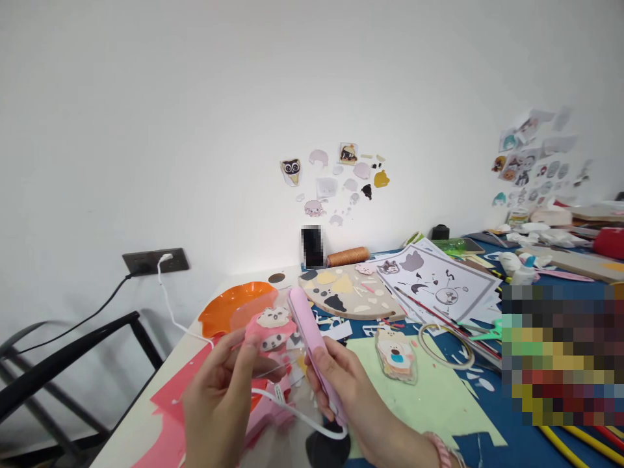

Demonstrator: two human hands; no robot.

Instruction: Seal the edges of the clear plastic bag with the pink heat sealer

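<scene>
My left hand (pixel 217 383) pinches a layered pink cartoon cut-out (pixel 273 331) between thumb and fingers. It has pale and spotted animal-face pieces, and clear film shows around it. My right hand (pixel 348 383) is wrapped round a slim pink hair straightener (pixel 303 316), tilted with its tip up beside the cut-out's right edge. Whether its plates touch the cut-out, I cannot tell. A white cord (pixel 292 409) loops from its lower end toward my left hand. Right of my hands, a bear-like layered cut-out (pixel 396 354) lies on a light green sheet (pixel 439 396).
An orange scalloped plate (pixel 234 300) and pink-red sheets (pixel 182 383) lie left. Behind are a board with cut pieces (pixel 346 286), a thread spool (pixel 348 256) and printed sheets (pixel 439 279). Tape (pixel 424 335) and green scissors (pixel 487 333) lie right. A wall socket (pixel 156 261) holds plugs.
</scene>
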